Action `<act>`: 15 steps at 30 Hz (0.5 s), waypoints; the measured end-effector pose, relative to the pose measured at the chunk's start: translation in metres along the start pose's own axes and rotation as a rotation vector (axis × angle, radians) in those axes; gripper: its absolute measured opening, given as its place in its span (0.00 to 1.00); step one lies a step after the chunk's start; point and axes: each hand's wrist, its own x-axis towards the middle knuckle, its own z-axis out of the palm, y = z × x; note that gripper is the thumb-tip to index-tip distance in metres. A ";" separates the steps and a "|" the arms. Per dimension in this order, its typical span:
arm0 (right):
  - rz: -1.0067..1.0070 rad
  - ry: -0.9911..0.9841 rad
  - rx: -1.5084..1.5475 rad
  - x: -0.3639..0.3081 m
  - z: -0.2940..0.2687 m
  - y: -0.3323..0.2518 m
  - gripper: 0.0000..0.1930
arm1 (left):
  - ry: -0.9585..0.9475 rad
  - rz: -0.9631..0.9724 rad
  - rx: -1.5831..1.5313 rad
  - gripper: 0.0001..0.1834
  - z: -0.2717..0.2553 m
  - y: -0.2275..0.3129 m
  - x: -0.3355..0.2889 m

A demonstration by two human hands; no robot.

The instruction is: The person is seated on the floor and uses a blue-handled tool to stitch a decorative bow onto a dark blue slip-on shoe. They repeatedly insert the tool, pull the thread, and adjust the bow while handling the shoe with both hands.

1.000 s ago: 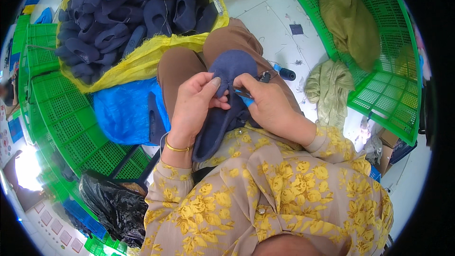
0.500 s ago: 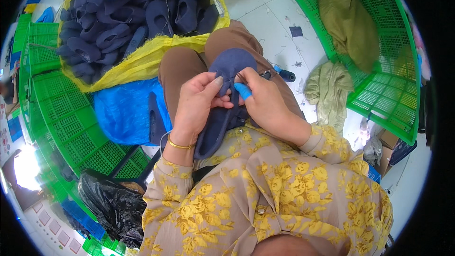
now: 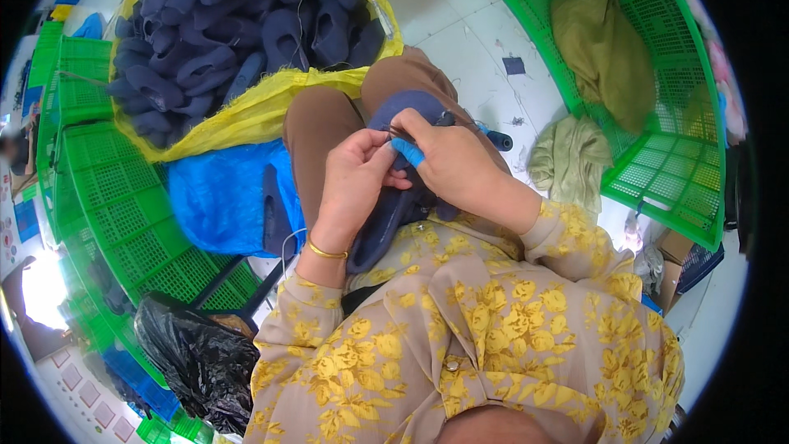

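A navy felt slipper (image 3: 380, 234) lies across my lap, its rounded toe pointing away from me and its opening toward me. My left hand (image 3: 355, 177) is closed, pinching the slipper's upper near the middle with thumb and fingertips. Over the toe side, my right hand (image 3: 460, 164) is closed too, its fingertips meeting the left ones; blue tape (image 3: 408, 151) wraps one digit. A small dark object (image 3: 445, 118) juts out beyond the right knuckles, its kind unclear. What sits between the right fingertips is hidden.
A yellow sack (image 3: 246, 111) full of navy slippers (image 3: 205, 66) stands ahead left. Beside my left leg lie a blue bag (image 3: 209, 197) and a black plastic bag (image 3: 193, 353). Green crates (image 3: 123, 197) flank both sides; the right one (image 3: 666, 173) holds olive cloth (image 3: 604, 49). A dark spool (image 3: 499, 141) is on the floor.
My right hand has turned and shifted left over the slipper, covering more of its toe. The left hand stays in its pinch, slightly to the right of before.
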 end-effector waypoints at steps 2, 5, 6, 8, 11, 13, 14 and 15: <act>-0.063 0.089 -0.085 -0.006 -0.006 -0.007 0.12 | 0.033 0.033 0.050 0.06 0.003 -0.001 -0.001; -0.331 0.308 -0.116 -0.009 0.001 -0.001 0.13 | 0.065 0.119 0.121 0.07 0.007 -0.005 -0.007; -0.451 0.393 -0.106 -0.006 0.006 0.002 0.14 | 0.068 0.154 0.143 0.06 0.006 -0.006 -0.007; -0.449 0.506 0.043 0.000 0.014 0.000 0.16 | 0.076 0.174 0.182 0.06 0.005 -0.011 -0.005; -0.413 0.632 0.502 0.014 0.000 -0.007 0.16 | 0.115 0.169 0.217 0.06 0.004 -0.012 -0.003; -0.116 0.354 1.196 0.009 -0.034 -0.021 0.14 | 0.131 0.197 0.206 0.07 0.004 -0.010 -0.005; -0.088 0.312 1.228 0.004 -0.043 -0.027 0.12 | 0.138 0.216 0.209 0.08 0.002 -0.012 -0.004; -0.065 0.280 1.253 -0.001 -0.054 -0.031 0.09 | 0.135 0.233 0.243 0.09 0.005 -0.009 -0.002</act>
